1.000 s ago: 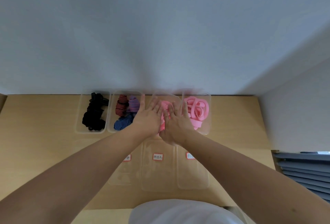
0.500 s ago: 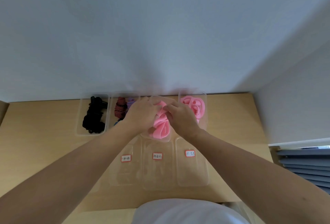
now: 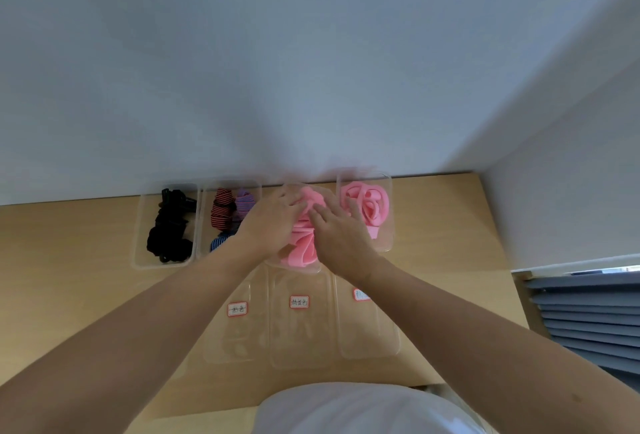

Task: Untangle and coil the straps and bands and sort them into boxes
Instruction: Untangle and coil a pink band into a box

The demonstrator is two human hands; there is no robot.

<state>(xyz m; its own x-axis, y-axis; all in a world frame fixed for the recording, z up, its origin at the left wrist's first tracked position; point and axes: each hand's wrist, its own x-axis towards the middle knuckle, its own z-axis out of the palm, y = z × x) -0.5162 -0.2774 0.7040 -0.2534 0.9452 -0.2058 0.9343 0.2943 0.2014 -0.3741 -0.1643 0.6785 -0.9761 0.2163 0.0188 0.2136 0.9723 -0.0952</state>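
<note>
Several clear plastic boxes stand in a row at the back of the wooden desk. The third box point(image 3: 313, 269) holds a pink band point(image 3: 304, 243). My left hand point(image 3: 268, 226) and my right hand point(image 3: 337, 238) both lie on that band, fingers curled into its upper folds. The far right box point(image 3: 386, 243) contains a coiled pink band point(image 3: 367, 207). The far left box point(image 3: 140, 253) has black straps point(image 3: 169, 226). Striped red, purple and blue bands point(image 3: 225, 212) fill the second box point(image 3: 204, 222), partly hidden by my left hand.
Three clear lids point(image 3: 301, 336) with red-framed labels lie flat in front of the boxes. A wall runs behind the desk and a second wall closes the right side. Grey slats point(image 3: 588, 316) show beyond the desk's right edge.
My hands went from lying flat over the pink band to curling into it; the band now bulges up between them. The view has shifted slightly.
</note>
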